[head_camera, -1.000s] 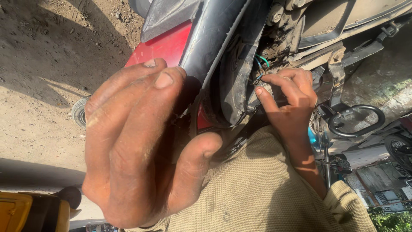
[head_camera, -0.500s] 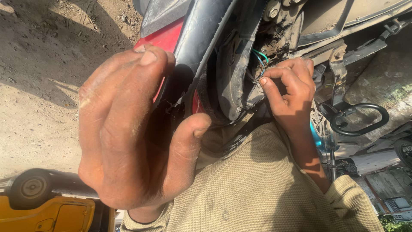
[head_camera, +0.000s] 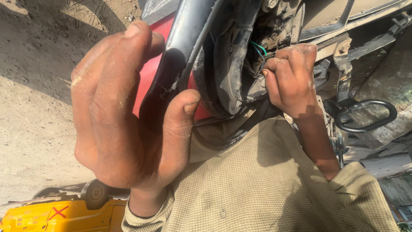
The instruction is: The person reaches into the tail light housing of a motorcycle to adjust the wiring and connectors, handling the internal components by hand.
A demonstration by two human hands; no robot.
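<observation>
My left hand (head_camera: 124, 116) fills the left of the view, its back towards me. Its fingers curl over the red body panel (head_camera: 150, 73) of a vehicle and its thumb presses the black trim edge (head_camera: 184, 51). My right hand (head_camera: 292, 77) is further right, reaching into a dark lamp housing (head_camera: 227, 64). Its fingertips are pinched on thin wires (head_camera: 259, 50), green and blue among them, where they leave the housing. Both arms wear a beige knitted sleeve (head_camera: 266, 184).
Sandy ground (head_camera: 38, 86) lies to the left. A yellow vehicle (head_camera: 64, 215) with a small wheel shows at the bottom left. A black metal bracket with a loop handle (head_camera: 365, 116) and grey frame parts sit to the right of my right hand.
My left hand has risen and come closer along the panel, thumb now on the black trim. My right hand has closed tighter on the wires. The yellow vehicle has come into view.
</observation>
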